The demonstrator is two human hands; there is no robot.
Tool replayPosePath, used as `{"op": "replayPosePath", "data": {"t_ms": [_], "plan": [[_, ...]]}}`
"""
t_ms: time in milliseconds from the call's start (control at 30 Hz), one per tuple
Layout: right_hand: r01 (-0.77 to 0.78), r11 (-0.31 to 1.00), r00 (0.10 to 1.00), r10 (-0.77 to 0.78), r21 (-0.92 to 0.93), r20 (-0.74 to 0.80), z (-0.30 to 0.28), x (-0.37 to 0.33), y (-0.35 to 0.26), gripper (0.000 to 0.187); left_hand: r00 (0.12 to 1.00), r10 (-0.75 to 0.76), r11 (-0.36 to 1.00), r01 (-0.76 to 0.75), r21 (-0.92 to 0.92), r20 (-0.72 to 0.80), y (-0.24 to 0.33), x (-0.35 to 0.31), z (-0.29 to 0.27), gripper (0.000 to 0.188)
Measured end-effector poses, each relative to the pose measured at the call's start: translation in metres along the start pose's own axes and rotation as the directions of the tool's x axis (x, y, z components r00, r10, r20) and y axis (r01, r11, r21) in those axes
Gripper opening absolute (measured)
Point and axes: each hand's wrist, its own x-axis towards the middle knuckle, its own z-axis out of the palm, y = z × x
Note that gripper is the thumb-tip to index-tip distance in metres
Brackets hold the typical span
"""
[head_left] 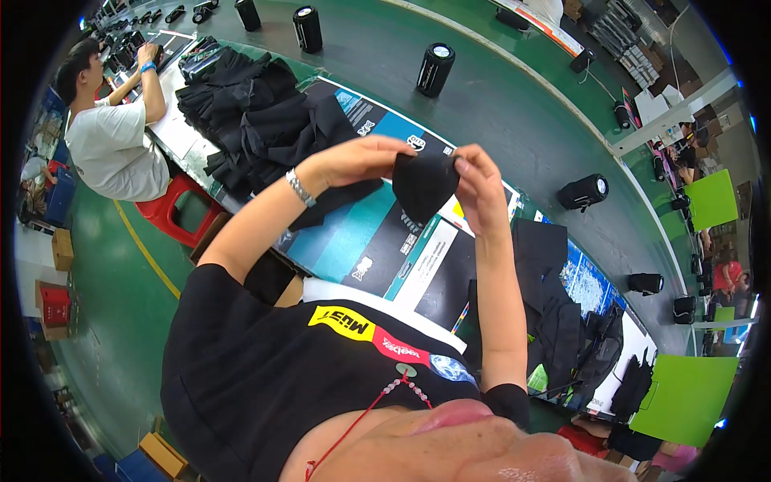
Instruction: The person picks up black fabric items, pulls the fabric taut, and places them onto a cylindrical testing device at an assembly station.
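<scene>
Both my hands are raised over the worktable, stretching a small black fabric piece [424,186] between them. It hangs like a short pouch or sleeve, but I cannot tell its exact kind. My left hand [371,158], a metal watch band on its wrist, holds the left upper edge with fingers closed on it. At the opposite upper corner, my right hand [480,183] pinches the cloth between thumb and fingers. Beyond my left arm lies a large heap of black fabric pieces [249,112]. More black cloth pieces [546,281] lie stacked to the right of my right forearm.
Printed boards in teal and black cover the worktable [341,245]. Past it runs a conveyor [365,48] carrying several black cylindrical speakers [436,71]. A co-worker [120,149] sits at the left on a red stool [181,210]. Green panels [683,398] stand at the right.
</scene>
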Motion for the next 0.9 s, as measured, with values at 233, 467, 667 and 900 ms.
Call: {"op": "replayPosePath", "data": {"t_ms": [233, 467, 667, 900], "plan": [[0.067, 0.860, 0.908, -0.263, -0.506, -0.326, -0.040, 0.128, 0.007, 0.015, 0.938, 0.271, 0.944, -0.215, 0.249, -0.218, 0.050, 0.109, -0.059, 0.028], [-0.081, 0.319, 0.470, -0.823, -0.944, -0.319, -0.038, 0.225, 0.028, 0.012, 0.602, 0.728, 0.517, -0.165, 0.840, -0.329, 0.045, 0.212, -0.130, 0.020], [-0.133, 0.671, 0.567, -0.553, -0.730, -0.611, -0.078, 0.266, 0.033, 0.016, 0.671, 0.448, 0.824, -0.053, 0.563, -0.592, 0.040, 0.241, -0.151, 0.019], [-0.173, 0.810, 0.623, -0.351, -0.560, -0.699, -0.131, 0.275, 0.019, 0.013, 0.785, 0.029, 0.998, 0.015, 0.067, -0.618, 0.045, 0.263, -0.138, 0.014]]}}
